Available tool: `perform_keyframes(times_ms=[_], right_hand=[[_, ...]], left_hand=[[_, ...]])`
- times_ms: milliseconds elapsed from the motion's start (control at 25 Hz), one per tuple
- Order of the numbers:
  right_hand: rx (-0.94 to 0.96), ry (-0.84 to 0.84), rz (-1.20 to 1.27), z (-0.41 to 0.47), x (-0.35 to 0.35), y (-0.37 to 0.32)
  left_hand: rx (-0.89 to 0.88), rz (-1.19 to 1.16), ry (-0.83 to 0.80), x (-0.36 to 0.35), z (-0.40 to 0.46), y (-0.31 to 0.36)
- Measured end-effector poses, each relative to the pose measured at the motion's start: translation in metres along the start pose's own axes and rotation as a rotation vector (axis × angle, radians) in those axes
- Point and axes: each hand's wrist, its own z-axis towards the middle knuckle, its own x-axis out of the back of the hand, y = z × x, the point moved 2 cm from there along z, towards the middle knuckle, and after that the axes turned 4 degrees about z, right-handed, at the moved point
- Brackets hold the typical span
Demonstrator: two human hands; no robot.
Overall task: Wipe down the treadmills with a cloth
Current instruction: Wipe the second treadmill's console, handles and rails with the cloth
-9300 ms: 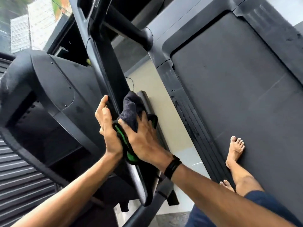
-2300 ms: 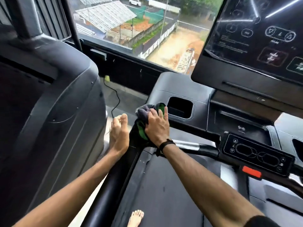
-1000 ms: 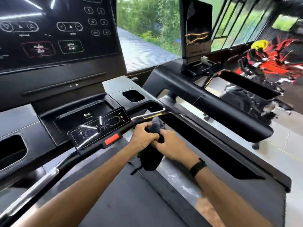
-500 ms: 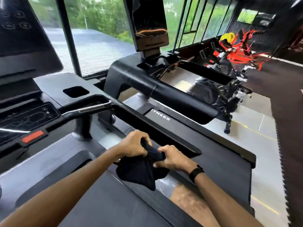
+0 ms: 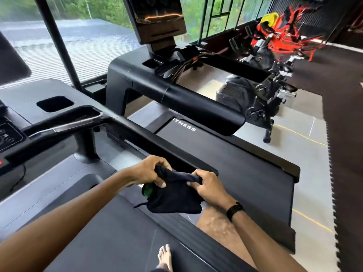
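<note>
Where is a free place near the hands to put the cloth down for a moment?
Both hands, left hand and right hand, hold the cloth. The belt under it is bare down to the foot. The neighbouring belt beyond the side handrail is also bare. The console is crowded with buttons and recesses.

The pale grey tiled floor carries a black treadmill on the right, its dark belt lettered in white. Far right stands a black exercise bike, with black rubber matting beyond. A bare foot rests on the near dark treadmill belt.
</note>
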Motion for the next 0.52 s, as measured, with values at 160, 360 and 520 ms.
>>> perform_keyframes(times_ms=[160,360,520], right_hand=[[0.035,-0.044,0.059,0.032,0.016,0.011],[0.075,-0.201,0.055,0.094,0.048,0.008],[0.121,-0.363,-0.061,0.128,0.042,0.004]], left_hand=[[0.020,-0.071,0.174,0.017,0.026,-0.014],[0.283,-0.020,0.548,0.004,0.059,-0.029],[0.527,-0.150,0.813,-0.018,0.062,-0.043]])
